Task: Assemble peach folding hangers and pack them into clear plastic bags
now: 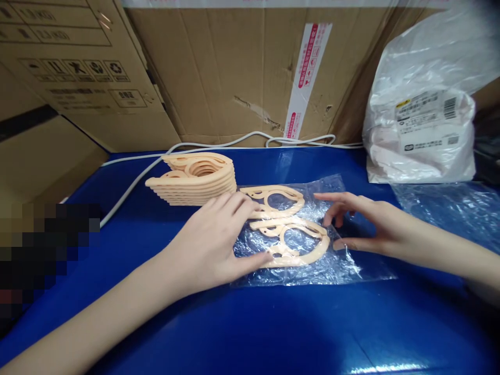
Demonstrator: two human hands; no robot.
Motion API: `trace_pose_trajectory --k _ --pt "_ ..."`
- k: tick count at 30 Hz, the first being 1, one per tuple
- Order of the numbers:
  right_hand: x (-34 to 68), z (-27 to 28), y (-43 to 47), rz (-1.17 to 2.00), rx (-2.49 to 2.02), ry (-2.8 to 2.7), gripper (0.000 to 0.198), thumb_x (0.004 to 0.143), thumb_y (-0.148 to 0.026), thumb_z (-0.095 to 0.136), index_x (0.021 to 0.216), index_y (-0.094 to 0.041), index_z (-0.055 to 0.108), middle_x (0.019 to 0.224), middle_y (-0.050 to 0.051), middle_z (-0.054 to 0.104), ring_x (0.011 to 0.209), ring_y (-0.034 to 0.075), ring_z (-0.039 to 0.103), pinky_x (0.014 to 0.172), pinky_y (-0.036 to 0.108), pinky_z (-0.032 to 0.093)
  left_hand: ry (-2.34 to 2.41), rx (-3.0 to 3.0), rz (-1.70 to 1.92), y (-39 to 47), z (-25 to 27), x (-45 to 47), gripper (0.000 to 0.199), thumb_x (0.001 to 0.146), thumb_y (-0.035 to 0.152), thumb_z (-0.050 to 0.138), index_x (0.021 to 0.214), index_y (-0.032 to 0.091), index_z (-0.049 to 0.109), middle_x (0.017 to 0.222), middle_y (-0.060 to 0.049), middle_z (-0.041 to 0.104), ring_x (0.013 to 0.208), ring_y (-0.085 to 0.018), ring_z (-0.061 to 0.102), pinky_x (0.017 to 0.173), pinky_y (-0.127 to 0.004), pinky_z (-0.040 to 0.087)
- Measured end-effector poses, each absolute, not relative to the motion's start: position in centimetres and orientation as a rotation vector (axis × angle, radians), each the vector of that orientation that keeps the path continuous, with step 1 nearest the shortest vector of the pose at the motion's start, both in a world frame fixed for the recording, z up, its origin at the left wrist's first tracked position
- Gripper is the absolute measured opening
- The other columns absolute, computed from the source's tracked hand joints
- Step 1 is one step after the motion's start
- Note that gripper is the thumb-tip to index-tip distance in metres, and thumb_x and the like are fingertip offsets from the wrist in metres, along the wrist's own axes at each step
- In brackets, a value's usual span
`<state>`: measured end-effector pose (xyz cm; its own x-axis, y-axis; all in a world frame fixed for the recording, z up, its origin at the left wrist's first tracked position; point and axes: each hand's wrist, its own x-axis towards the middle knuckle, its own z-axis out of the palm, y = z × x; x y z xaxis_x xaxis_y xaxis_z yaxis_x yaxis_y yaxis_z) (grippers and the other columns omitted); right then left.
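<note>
Two beige plastic pieces, which look like folding clothes hangers (314,259), lie side by side at the clear plastic bag (351,273); whether they are inside it or on top, I cannot tell. My left hand (219,234) spans their left ends, fingers on the far piece and thumb on the near one, gripping the pair across. Just past the hangers' right ends, my right hand (365,221) hovers over the bag with thumb and fingers apart, holding nothing. A neat stack of the same hangers (195,182) stands behind my left hand.
Cardboard boxes (234,67) wall off the back and left of the blue table (273,333). A white cable (128,192) runs along the back. At the right, a white plastic package (422,130) with a label stands beside more clear plastic film (449,208).
</note>
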<state>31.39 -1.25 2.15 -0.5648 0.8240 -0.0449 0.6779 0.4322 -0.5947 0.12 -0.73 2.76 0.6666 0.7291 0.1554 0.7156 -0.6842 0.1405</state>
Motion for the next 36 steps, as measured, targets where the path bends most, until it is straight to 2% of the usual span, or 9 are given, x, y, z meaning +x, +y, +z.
trace_pose_trajectory --k 2,4,11,18,27,29,33,36 --pt "31.4 2.1 -1.2 0.892 -1.295 -2.414 0.075 0.086 -0.046 0.065 0.151 -0.027 0.032 0.108 0.008 0.067 0.092 0.021 0.062 0.082 0.039 0.051 1.142 2.744 0.262 -0.7 2.8 0.1 0.067 0.077 0.066 0.064 0.122 0.018 0.052 0.121 -0.01 0.056 0.109 -0.03 0.053 0.09 -0.043 0.045" --pt "31.0 2.0 -1.2 0.925 -1.289 -2.39 0.074 0.087 -0.044 0.065 0.15 -0.027 0.033 0.106 0.007 0.067 0.09 0.02 0.063 0.082 0.038 0.052 1.118 2.695 0.235 -0.6 2.7 0.0 0.072 0.076 0.067 0.066 0.127 0.019 0.051 0.123 -0.01 0.054 0.11 -0.03 0.051 0.092 -0.043 0.045" --pt "29.8 1.8 -1.5 1.057 -1.217 -2.292 0.066 0.086 -0.043 0.066 0.144 -0.023 0.041 0.096 0.005 0.069 0.084 0.018 0.063 0.079 0.035 0.052 1.077 2.668 0.252 -0.5 2.5 -0.2 0.068 0.077 0.061 0.068 0.127 0.019 0.051 0.121 -0.01 0.053 0.111 -0.029 0.05 0.093 -0.042 0.044" --pt "29.7 1.2 -1.6 0.987 -1.243 -2.306 0.063 0.087 -0.041 0.066 0.142 -0.025 0.042 0.094 0.002 0.068 0.08 0.015 0.06 0.075 0.031 0.05 1.067 2.642 0.241 -0.3 2.6 0.0 0.07 0.075 0.062 0.07 0.126 0.019 0.052 0.123 -0.01 0.053 0.111 -0.029 0.05 0.093 -0.042 0.044" --pt "29.7 0.9 -1.6 0.88 -1.278 -2.367 0.063 0.088 -0.043 0.063 0.143 -0.021 0.043 0.093 0.006 0.067 0.079 0.017 0.06 0.074 0.034 0.049 1.05 2.651 0.242 -0.4 2.7 -0.1 0.07 0.075 0.063 0.07 0.125 0.018 0.052 0.123 -0.011 0.053 0.11 -0.029 0.05 0.093 -0.043 0.044" --pt "29.7 0.9 -1.6 0.857 -1.277 -2.367 0.062 0.088 -0.045 0.063 0.142 -0.021 0.045 0.091 0.005 0.067 0.078 0.017 0.06 0.073 0.033 0.049 1.039 2.655 0.248 -0.3 2.6 -0.2 0.069 0.077 0.064 0.067 0.126 0.018 0.052 0.122 -0.011 0.053 0.11 -0.029 0.05 0.093 -0.043 0.044" --pt "29.7 1.2 -1.6 0.843 -1.287 -2.329 0.057 0.092 -0.046 0.057 0.142 -0.023 0.044 0.089 0.003 0.067 0.077 0.016 0.062 0.072 0.031 0.05 1.022 2.681 0.258 -0.2 2.5 -0.3 0.055 0.088 0.057 0.058 0.126 0.018 0.052 0.12 -0.01 0.054 0.11 -0.027 0.05 0.093 -0.041 0.043" --pt "29.6 1.5 -1.7 0.878 -1.322 -2.259 0.053 0.097 -0.044 0.049 0.144 -0.024 0.04 0.086 0.002 0.068 0.076 0.016 0.063 0.071 0.031 0.05 1.014 2.695 0.263 -0.2 2.4 -0.3 0.055 0.088 0.057 0.058 0.126 0.018 0.052 0.12 -0.01 0.055 0.11 -0.027 0.051 0.092 -0.04 0.043"
